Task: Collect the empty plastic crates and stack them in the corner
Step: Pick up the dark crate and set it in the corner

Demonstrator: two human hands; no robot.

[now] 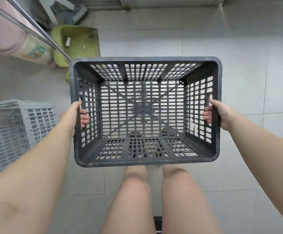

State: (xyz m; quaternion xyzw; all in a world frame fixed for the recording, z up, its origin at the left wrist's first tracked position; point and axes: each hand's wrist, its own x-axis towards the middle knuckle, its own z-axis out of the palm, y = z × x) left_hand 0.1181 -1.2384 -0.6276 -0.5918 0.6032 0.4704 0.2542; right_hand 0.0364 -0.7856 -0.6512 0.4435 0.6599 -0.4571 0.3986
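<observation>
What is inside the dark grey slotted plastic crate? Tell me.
Nothing: the dark grey slotted plastic crate is empty. Only fingertips of both hands poke through its handle slots; tiled floor shows through the mesh.

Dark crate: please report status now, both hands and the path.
Left hand and right hand shut on dark crate handles. Crate empty, carried. Grey crate at left.

No legible text, labels or numbers anywhere.

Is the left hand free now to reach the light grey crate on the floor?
Probably not: the left hand grips the dark crate through its handle slot. The light grey crate lies close, nothing between.
</observation>
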